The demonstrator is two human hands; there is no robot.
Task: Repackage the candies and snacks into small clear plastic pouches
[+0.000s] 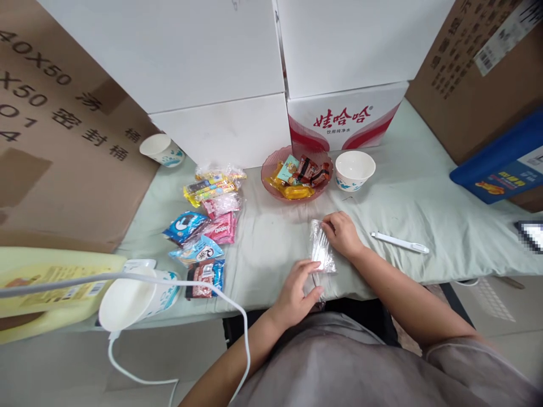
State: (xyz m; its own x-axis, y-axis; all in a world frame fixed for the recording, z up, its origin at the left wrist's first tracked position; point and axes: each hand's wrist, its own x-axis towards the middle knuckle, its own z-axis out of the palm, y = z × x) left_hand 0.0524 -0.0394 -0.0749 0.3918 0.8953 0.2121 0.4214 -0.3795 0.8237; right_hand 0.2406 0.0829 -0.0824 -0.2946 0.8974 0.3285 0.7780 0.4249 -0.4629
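While I'm sitting at the table, here's how it's all looking, everything placed off the pink bowl:

Landmark: pink bowl is sitting at the back of the pale green tablecloth, loaded with wrapped candy, right up against the white carton with red lettering.

Packet: clear plastic packet is lying flat on the cloth, in front of the pink bowl and a little to its right, close to my edge of the table. Looks like plastic forks inside, can't say for sure.

Right hand: my right hand is resting on the packet's far end, fingers curled and pinching down on the wrapper.

Left hand: my left hand is holding the packet's near end, thumb and fingers narrowed around it at the table edge.

White bowl: small white bowl is sitting just right of the pink bowl, almost touching it.

Pen: white pen is lying to the right of and nearer me than the pink bowl, well clear of my right hand.

Snacks: a bunch of snack packets are trailing left of the pink bowl and down toward me.

Cups: one paper cup is lying far left of the pink bowl by the cardboard; another paper cup on its side is down at the front-left, next to a yellow jug.
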